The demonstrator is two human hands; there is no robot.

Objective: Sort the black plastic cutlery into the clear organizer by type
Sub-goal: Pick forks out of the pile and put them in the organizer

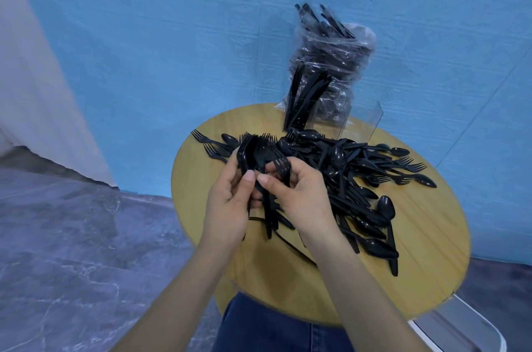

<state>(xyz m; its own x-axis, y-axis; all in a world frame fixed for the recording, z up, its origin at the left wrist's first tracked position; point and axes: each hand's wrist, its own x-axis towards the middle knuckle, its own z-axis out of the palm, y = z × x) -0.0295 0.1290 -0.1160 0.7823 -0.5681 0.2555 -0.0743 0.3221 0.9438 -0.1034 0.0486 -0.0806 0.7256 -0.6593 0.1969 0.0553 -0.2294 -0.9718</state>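
Over the round table's [201, 187] left edge, the left hand [227, 207] grips a bundle of forks [253, 155] while the right hand [299, 196] pinches one fork, the organizer [359, 121] standing at the far rim beyond the pile [359, 179].

I'm gripping glossy black plastic forks [253, 154] | loose cutlery pile [357, 179] is showing the same shiny plastic | round table [426, 239] is showing smooth, matt yellow wood grain | clear organizer [362, 118] is looking like glassy plastic | crinkly clear film bag [331, 63] is glinting | floor [72, 236] is looking like smooth grey marble | wall [172, 35] is showing matt blue cloth
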